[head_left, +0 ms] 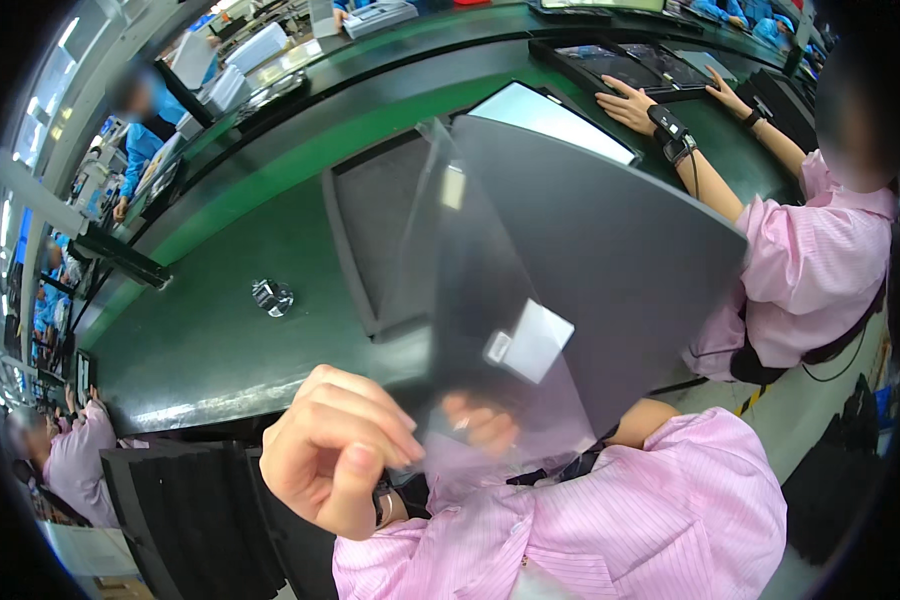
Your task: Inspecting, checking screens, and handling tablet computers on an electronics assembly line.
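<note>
Fingertips drawn together, the left hand [342,450] pinches a clear film [480,275] rising toward one o'clock above a green desk [210,255]; behind it curls the right hand [482,425], grip unclear, with a dark grey panel [620,240] at its one o'clock.

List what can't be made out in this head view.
All in the head view:
Right hand: seen hazily through clear film; grip unclear.
Left hand: the film's blurred edge leaves unclear whether it pinches it.
Pale panel: near part hidden behind the gray panel.
Crumpled clear thing: too small to identify.
</note>
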Available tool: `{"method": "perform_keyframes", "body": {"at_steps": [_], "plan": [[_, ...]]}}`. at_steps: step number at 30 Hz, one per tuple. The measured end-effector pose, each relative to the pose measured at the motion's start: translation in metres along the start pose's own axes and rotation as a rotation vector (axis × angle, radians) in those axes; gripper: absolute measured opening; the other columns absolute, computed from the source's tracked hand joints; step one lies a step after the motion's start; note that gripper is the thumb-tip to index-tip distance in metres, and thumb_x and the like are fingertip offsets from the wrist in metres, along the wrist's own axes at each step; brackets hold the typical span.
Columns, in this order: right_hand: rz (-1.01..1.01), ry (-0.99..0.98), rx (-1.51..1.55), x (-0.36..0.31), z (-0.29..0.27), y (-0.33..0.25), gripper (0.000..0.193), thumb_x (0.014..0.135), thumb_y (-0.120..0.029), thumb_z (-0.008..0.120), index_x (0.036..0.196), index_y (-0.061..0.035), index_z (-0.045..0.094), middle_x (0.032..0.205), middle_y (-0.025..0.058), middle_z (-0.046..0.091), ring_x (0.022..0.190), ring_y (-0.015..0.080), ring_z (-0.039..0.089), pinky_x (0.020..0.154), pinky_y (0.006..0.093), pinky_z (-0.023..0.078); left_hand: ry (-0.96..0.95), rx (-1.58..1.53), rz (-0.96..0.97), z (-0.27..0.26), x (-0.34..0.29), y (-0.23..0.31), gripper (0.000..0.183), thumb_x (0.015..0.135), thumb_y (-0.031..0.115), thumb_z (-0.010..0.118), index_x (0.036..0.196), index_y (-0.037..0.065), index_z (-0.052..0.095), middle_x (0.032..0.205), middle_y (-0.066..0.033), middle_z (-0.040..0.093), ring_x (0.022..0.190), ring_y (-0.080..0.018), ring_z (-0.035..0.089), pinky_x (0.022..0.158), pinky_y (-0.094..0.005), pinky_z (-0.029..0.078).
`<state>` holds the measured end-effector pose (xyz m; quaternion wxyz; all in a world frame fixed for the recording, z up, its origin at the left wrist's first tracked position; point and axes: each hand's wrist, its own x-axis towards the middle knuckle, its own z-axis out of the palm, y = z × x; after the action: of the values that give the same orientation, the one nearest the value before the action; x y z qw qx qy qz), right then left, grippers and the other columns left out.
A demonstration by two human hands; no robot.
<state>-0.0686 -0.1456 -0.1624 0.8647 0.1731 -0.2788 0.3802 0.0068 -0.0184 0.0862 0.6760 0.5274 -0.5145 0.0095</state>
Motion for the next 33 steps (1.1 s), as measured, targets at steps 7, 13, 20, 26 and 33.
{"method": "perform_keyframes", "body": {"at_steps": [7, 13, 20, 26, 33], "plan": [[-0.721, 1.161, -0.712, 0.012, 0.086, 0.006, 0.040, 0.093, -0.045, 0.046, 0.102, -0.0058, 0.051, 0.089, 0.0054, 0.054, 0.077, 0.0148, 0.053, 0.070, 0.0299, 0.047, -0.232, -0.163, 0.254, -0.002, 0.007, 0.025, 0.013, 0.075, 0.010, 0.067, 0.072, 0.000, 0.061, 0.070, -0.0087, 0.061, 0.068, -0.0218, 0.056, 0.060, -0.0305, 0.046], [-0.907, 1.414, -0.899, 0.033, 0.098, 0.004, 0.043, 0.095, -0.048, 0.039, 0.091, -0.0081, 0.054, 0.075, 0.0008, 0.056, 0.064, 0.0101, 0.055, 0.054, 0.0249, 0.047, -0.293, -0.414, 0.061, -0.004, -0.012, 0.024, 0.069, 0.082, 0.061, 0.051, 0.082, -0.006, 0.060, 0.082, -0.0149, 0.061, 0.075, -0.0293, 0.057, 0.071, -0.0367, 0.046], [-1.260, 1.362, -1.407, 0.029, 0.106, 0.000, 0.031, 0.096, -0.033, 0.047, 0.102, -0.0038, 0.055, 0.095, -0.0028, 0.054, 0.087, 0.0050, 0.048, 0.079, 0.0211, 0.040, 0.003, -0.438, -0.281, -0.013, 0.002, 0.013, 0.021, 0.093, 0.021, 0.049, 0.087, 0.001, 0.049, 0.082, -0.0001, 0.049, 0.074, -0.0059, 0.042, 0.068, -0.0186, 0.033], [-1.708, 1.131, -1.773, 0.034, 0.159, 0.002, 0.030, 0.092, -0.028, 0.056, 0.106, -0.0017, 0.051, 0.096, 0.0006, 0.055, 0.086, 0.0067, 0.049, 0.077, 0.0218, 0.040, 0.042, -0.163, -0.249, -0.050, -0.004, 0.018, 0.020, 0.092, 0.014, 0.049, 0.104, -0.001, 0.049, 0.099, -0.0085, 0.056, 0.095, -0.0131, 0.054, 0.085, -0.0263, 0.041], [-2.083, 0.677, -2.201, 0.077, 0.170, 0.010, 0.038, 0.079, -0.025, 0.073, 0.092, -0.0001, 0.048, 0.079, 0.0071, 0.055, 0.070, 0.0152, 0.054, 0.061, 0.0234, 0.043, 0.249, -0.396, -0.042, -0.051, 0.017, -0.022, 0.054, 0.096, 0.051, 0.029, 0.099, 0.001, 0.048, 0.093, -0.0129, 0.054, 0.085, -0.0215, 0.051, 0.079, -0.0322, 0.039]]}}
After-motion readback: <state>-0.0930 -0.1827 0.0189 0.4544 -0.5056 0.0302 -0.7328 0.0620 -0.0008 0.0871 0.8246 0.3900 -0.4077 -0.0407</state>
